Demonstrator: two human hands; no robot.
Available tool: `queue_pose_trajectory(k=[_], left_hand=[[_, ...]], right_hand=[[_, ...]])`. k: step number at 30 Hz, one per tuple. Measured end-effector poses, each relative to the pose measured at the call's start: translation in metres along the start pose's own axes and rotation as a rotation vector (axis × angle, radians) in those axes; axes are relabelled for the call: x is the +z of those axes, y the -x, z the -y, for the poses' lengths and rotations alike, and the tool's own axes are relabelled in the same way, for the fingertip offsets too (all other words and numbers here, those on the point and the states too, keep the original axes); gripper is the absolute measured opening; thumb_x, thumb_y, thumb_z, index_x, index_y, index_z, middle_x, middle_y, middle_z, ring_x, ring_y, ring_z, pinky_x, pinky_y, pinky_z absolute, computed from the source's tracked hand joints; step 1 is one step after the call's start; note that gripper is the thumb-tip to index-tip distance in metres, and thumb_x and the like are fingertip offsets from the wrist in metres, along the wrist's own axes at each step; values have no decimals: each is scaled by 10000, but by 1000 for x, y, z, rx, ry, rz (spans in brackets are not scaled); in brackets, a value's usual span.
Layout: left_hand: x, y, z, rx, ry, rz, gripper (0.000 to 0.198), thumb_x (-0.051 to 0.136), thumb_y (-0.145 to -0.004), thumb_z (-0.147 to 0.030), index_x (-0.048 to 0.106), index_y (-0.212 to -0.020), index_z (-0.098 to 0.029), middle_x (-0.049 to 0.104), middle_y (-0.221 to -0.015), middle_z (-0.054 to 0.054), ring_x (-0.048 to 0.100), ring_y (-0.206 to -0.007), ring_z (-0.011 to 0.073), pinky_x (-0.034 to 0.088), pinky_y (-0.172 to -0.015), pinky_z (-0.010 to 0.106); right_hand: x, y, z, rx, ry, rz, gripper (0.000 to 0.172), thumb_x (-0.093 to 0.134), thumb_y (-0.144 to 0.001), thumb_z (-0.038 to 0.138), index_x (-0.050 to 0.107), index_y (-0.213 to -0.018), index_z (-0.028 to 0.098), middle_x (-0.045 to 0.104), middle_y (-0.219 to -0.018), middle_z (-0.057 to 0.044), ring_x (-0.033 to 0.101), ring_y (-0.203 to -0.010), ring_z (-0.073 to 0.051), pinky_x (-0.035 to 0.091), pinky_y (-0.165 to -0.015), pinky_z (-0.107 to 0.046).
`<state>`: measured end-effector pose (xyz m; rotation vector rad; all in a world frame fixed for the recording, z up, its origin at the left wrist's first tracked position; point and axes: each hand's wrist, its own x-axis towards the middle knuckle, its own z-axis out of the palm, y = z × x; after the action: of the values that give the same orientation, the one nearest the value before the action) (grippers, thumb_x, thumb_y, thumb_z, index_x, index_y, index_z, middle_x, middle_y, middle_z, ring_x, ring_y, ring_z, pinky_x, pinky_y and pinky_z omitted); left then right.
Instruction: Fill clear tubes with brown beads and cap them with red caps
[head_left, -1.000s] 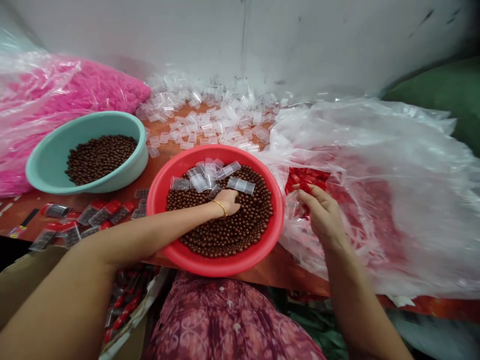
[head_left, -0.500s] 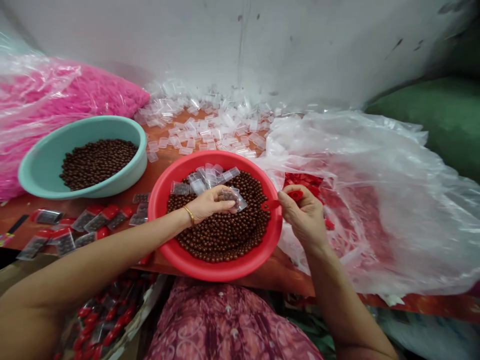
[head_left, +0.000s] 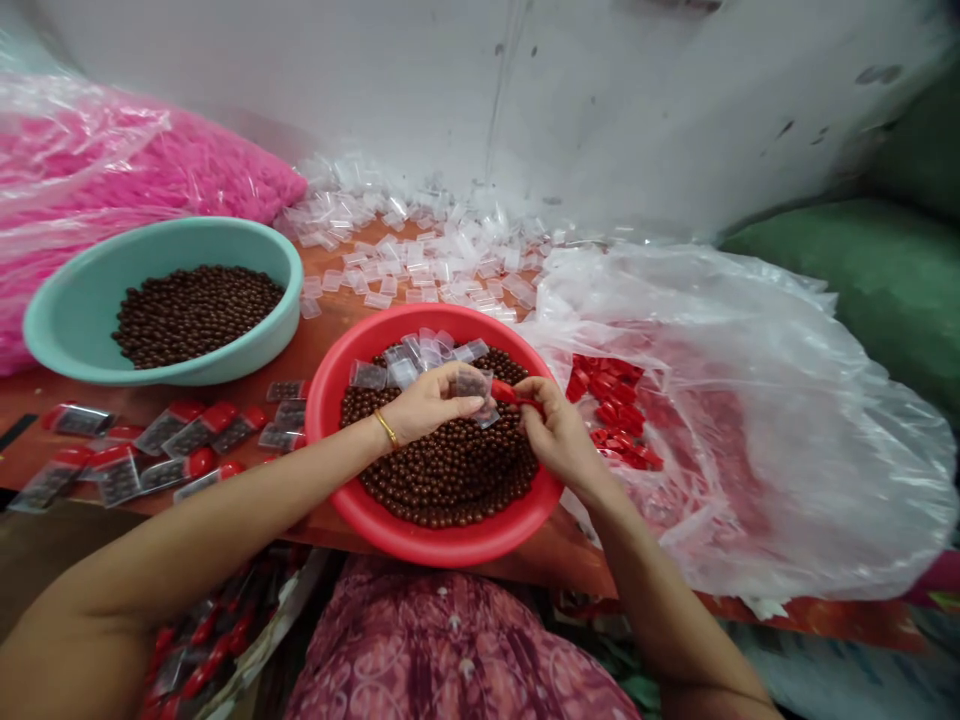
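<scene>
A red basin [head_left: 352,500] full of small brown beads [head_left: 450,470] sits in front of me, with several small clear bags [head_left: 409,362] lying on the beads at its far side. My left hand [head_left: 431,405] is closed, pinching one small clear bag [head_left: 478,390] over the beads. My right hand [head_left: 553,435] is closed on a small red plastic piece [head_left: 506,394], whose tip meets that bag. Both hands hover over the middle of the basin.
A teal basin [head_left: 60,330] of brown beads stands at the left. Filled bags with red tops [head_left: 150,445] lie in front of it. Loose clear bags [head_left: 420,250] cover the back. A big clear sack with red pieces [head_left: 619,410] lies right, a pink sack [head_left: 112,170] far left.
My left hand lifted a clear bag off the beads. My right hand came out of the sack at the right with a red piece and brought it to the bag.
</scene>
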<state>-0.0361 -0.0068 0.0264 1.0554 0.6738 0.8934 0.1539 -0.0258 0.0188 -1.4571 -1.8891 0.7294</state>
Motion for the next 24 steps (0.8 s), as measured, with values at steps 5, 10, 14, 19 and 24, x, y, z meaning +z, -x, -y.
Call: queue_pose_trajectory(k=[5, 10, 14, 19, 24], left_hand=[[0, 1, -9, 153, 8, -142, 393, 801, -581, -257, 533, -845, -144, 658, -775, 3, 615, -744, 107, 488, -779, 262], [-6, -2, -7, 102, 171, -150, 396, 794, -579, -259, 554, -872, -143, 663, -820, 8, 623, -775, 125, 502, -820, 314], [-6, -3, -8, 112, 177, -122, 379, 789, -581, -243, 558, -861, -136, 671, -794, 14, 628, -757, 120, 510, -793, 291], [-5, -3, -8, 65, 139, -175, 349, 765, -606, -219, 532, -851, -132, 665, -774, 17, 617, -683, 101, 497, -682, 238], [-2, -3, -3, -5, 52, -90, 313, 748, -621, -194, 532, -838, -130, 636, -770, 18, 613, -730, 127, 477, -695, 258]], right_hand=[[-2, -9, 18, -150, 615, 468, 241, 478, -797, 294, 592, -945, 143, 681, -873, -118, 625, -822, -231, 434, -772, -332], [20, -19, 26, -224, 785, 645, 48, 624, -673, 175, 645, -712, 155, 699, -789, -135, 635, -716, -251, 440, -674, -329], [22, -24, 16, -224, 740, 610, 114, 561, -683, 93, 636, -651, 173, 684, -705, -101, 597, -601, -191, 403, -554, -275], [1, -36, 7, -72, 255, 322, 247, 493, -796, 346, 601, -659, 172, 557, -544, -4, 477, -471, -118, 364, -478, -240], [-8, -49, 30, -3, -356, 31, 276, 576, -745, 444, 589, -696, 173, 472, -526, 52, 379, -439, -68, 335, -452, -209]])
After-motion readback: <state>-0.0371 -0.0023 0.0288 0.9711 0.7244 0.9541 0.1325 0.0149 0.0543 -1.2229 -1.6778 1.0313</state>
